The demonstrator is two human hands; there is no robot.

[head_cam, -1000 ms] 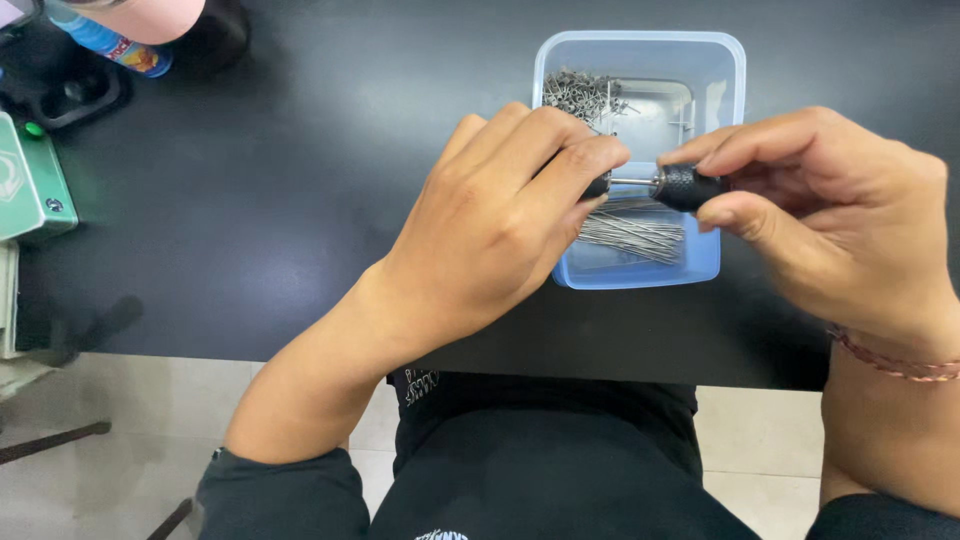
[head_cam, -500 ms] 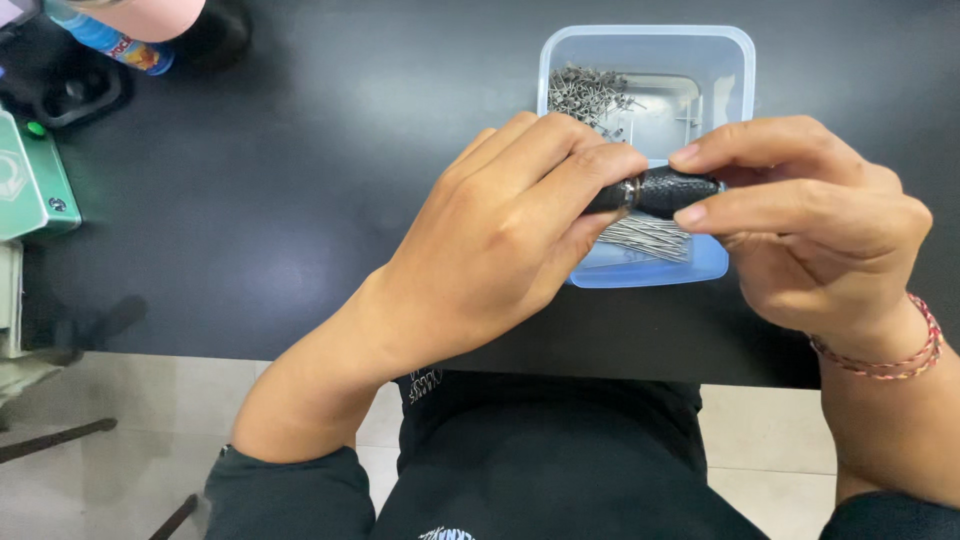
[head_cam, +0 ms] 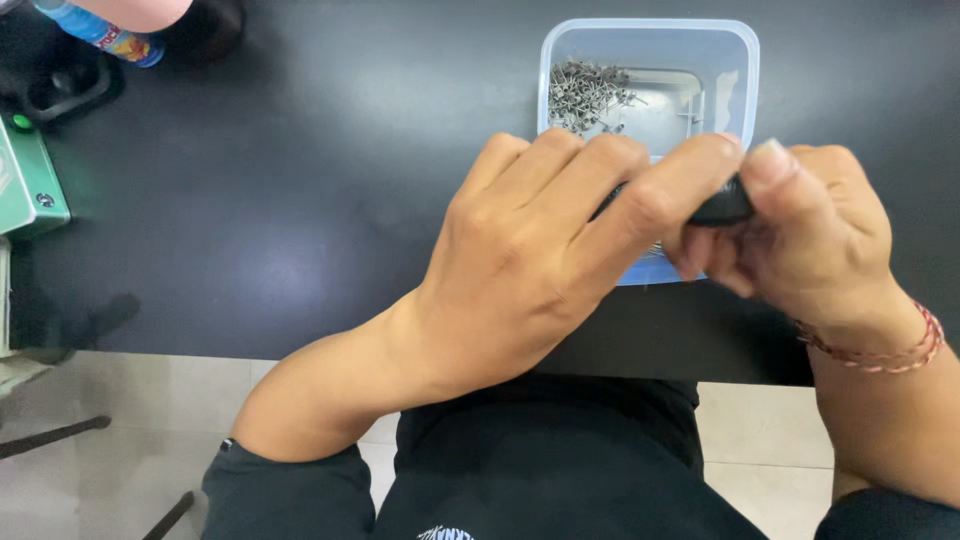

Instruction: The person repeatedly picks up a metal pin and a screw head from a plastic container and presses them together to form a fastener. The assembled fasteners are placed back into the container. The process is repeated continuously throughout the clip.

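Black table [head_cam: 300, 200] — hands [head_cam: 640, 230] pinch dark piece [head_cam: 722, 208].

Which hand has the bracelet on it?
The right hand. A thin reddish bracelet circles its wrist, while the left hand has a bare wrist. Both hands meet at a small black part over the blue tub.

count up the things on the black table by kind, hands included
hands: 2 (left hand, right hand), together gripping 1 small black part
clear plastic tub: 1, holding a heap of small metal pins, too many to count
green box: 1
blue bottle: 1
total: 6, the pins left out
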